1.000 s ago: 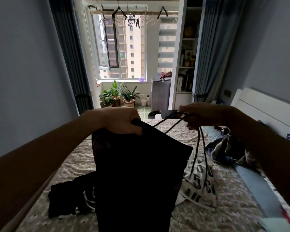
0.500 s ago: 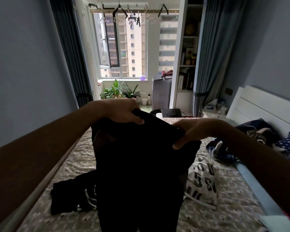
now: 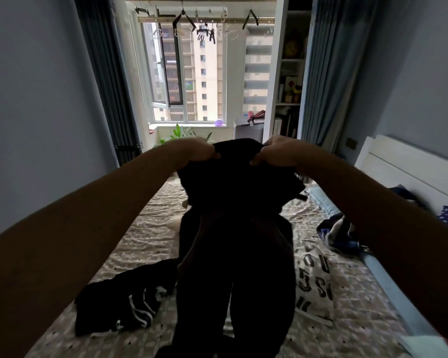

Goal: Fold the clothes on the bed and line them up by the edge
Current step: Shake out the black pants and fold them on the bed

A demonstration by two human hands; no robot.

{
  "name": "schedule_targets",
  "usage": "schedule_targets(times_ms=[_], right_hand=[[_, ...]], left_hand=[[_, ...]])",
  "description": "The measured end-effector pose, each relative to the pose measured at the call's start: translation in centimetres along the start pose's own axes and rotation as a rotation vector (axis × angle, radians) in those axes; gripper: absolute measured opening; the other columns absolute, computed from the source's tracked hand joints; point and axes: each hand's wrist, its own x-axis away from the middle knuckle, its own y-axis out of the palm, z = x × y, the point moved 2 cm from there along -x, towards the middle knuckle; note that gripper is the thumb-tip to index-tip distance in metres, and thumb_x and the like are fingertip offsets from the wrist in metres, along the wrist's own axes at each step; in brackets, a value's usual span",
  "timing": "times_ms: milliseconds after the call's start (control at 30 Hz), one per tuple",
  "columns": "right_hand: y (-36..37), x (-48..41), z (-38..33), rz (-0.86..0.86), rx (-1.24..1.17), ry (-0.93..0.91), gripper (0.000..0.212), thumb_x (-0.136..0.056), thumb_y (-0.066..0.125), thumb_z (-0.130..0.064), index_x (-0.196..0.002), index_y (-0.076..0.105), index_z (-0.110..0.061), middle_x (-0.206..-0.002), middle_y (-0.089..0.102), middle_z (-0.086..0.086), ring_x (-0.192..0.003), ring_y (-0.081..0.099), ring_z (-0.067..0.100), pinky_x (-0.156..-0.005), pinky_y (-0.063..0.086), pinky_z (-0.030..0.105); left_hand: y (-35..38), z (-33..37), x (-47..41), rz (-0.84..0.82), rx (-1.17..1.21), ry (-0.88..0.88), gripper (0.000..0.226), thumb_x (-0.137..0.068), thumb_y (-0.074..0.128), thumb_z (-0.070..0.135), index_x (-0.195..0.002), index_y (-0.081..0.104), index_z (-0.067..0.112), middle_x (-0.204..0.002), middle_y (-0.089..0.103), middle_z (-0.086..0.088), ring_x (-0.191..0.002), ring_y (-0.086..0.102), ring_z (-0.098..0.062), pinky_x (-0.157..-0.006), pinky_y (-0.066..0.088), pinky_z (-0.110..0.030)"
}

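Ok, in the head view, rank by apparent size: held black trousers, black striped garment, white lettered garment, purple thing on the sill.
1. black trousers, nearest the camera
2. black striped garment
3. white lettered garment, partly hidden, so unsure versus striped
4. purple thing

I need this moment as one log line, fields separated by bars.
left hand: grips black trousers, top edge | right hand: grips same edge | trouser legs: hang over bed | fold: not yet done

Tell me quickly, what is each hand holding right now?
Left hand: closed, gripping the top edge of the black trousers.
Right hand: closed, gripping the same top edge.
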Motion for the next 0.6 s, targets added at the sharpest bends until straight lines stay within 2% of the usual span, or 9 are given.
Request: schedule_targets(times_ms=[133, 200, 267, 333, 400, 433, 467, 500, 600], right_hand=[[0.8, 0.4, -1.0, 0.045, -0.442, -0.045, 0.034, -0.092, 0.062, -0.024, -0.118, 0.057, -0.003, -0.107, 0.069, 0.014, -0.09, 0.07, 0.024, -0.077, 0.055, 0.031], [1.0, 0.8, -1.4, 0.038, -0.669, -0.09, 0.036, -0.095, 0.056, -0.035, -0.118, 0.059, -0.006, -0.103, 0.071, 0.011, -0.089, 0.072, 0.024, -0.076, 0.059, 0.034], [1.2, 1.4, -1.9, 0.0, -0.866, -0.148, 0.039, -0.099, 0.048, -0.038, -0.119, 0.059, -0.007, -0.1, 0.068, 0.012, -0.086, 0.071, 0.026, -0.067, 0.06, 0.033], [1.2, 1.4, -1.9, -0.022, -0.978, -0.203, 0.044, -0.101, 0.041, -0.036, -0.128, 0.056, -0.004, -0.112, 0.064, 0.018, -0.1, 0.068, 0.035, -0.07, 0.059, 0.036], [1.1, 1.6, -1.2, -0.084, -1.023, -0.23, 0.048, -0.101, 0.036, -0.034, -0.132, 0.054, -0.002, -0.123, 0.063, 0.021, -0.109, 0.065, 0.04, -0.082, 0.059, 0.041], [1.0, 1.8, -0.7, -0.109, -1.015, -0.231, 0.05, -0.101, 0.035, -0.035, -0.133, 0.054, -0.002, -0.127, 0.062, 0.021, -0.112, 0.064, 0.04, -0.09, 0.057, 0.042], [1.0, 1.6, -0.2, -0.117, -0.975, -0.237, 0.051, -0.1, 0.036, -0.037, -0.132, 0.055, -0.002, -0.128, 0.062, 0.02, -0.113, 0.064, 0.038, -0.095, 0.054, 0.043], [1.0, 1.5, 0.2, -0.085, -0.9, -0.253, 0.049, -0.099, 0.04, -0.036, -0.13, 0.056, -0.002, -0.126, 0.064, 0.019, -0.111, 0.065, 0.036, -0.098, 0.052, 0.044], [0.5, 1.4, 0.9, 0.216, -0.744, -0.367, 0.032, -0.097, 0.054, -0.024, -0.117, 0.064, -0.002, -0.105, 0.07, 0.014, -0.091, 0.07, 0.028, -0.089, 0.054, 0.044]], left_hand=[[-0.2, 3.0, 2.5, -0.068, 0.41, 0.032, 0.027, -0.103, 0.045, 0.031, -0.089, 0.056, 0.009, -0.056, 0.064, -0.001, -0.044, 0.061, -0.01, -0.045, 0.049, -0.019], [0.0, 4.5, 3.6, -0.155, 0.574, 0.076, 0.041, -0.101, 0.044, 0.044, -0.086, 0.059, 0.01, -0.054, 0.068, 0.001, -0.047, 0.065, -0.01, -0.048, 0.053, -0.018], [0.0, 5.5, 4.2, -0.226, 0.639, 0.147, 0.043, -0.099, 0.046, 0.046, -0.081, 0.061, 0.01, -0.058, 0.07, 0.001, -0.052, 0.068, -0.01, -0.052, 0.056, -0.018], [0.0, 5.8, 4.4, -0.24, 0.584, 0.206, 0.035, -0.1, 0.048, 0.037, -0.082, 0.061, 0.011, -0.059, 0.069, 0.002, -0.053, 0.067, -0.008, -0.053, 0.055, -0.016], [-0.4, 5.4, 4.2, -0.197, 0.469, 0.175, 0.02, -0.097, 0.056, 0.024, -0.091, 0.063, 0.007, -0.075, 0.073, -0.003, -0.064, 0.071, -0.013, -0.061, 0.058, -0.019], [-0.7, 5.1, 4.0, -0.156, 0.393, 0.155, 0.015, -0.094, 0.061, 0.015, -0.101, 0.064, 0.003, -0.091, 0.074, -0.01, -0.079, 0.073, -0.02, -0.074, 0.06, -0.026], [-0.9, 4.8, 3.6, -0.1, 0.334, 0.128, 0.022, -0.09, 0.063, 0.006, -0.111, 0.063, -0.001, -0.105, 0.071, -0.016, -0.093, 0.071, -0.028, -0.087, 0.059, -0.035], [-1.1, 4.5, 3.3, -0.054, 0.312, 0.099, 0.028, -0.087, 0.061, -0.001, -0.115, 0.06, -0.003, -0.11, 0.067, -0.019, -0.097, 0.069, -0.032, -0.091, 0.056, -0.041], [-1.3, 5.1, 3.2, 0.004, 0.347, 0.068, 0.012, -0.088, 0.054, -0.006, -0.099, 0.056, 0.0, -0.084, 0.063, -0.014, -0.067, 0.066, -0.021, -0.06, 0.057, -0.028]])
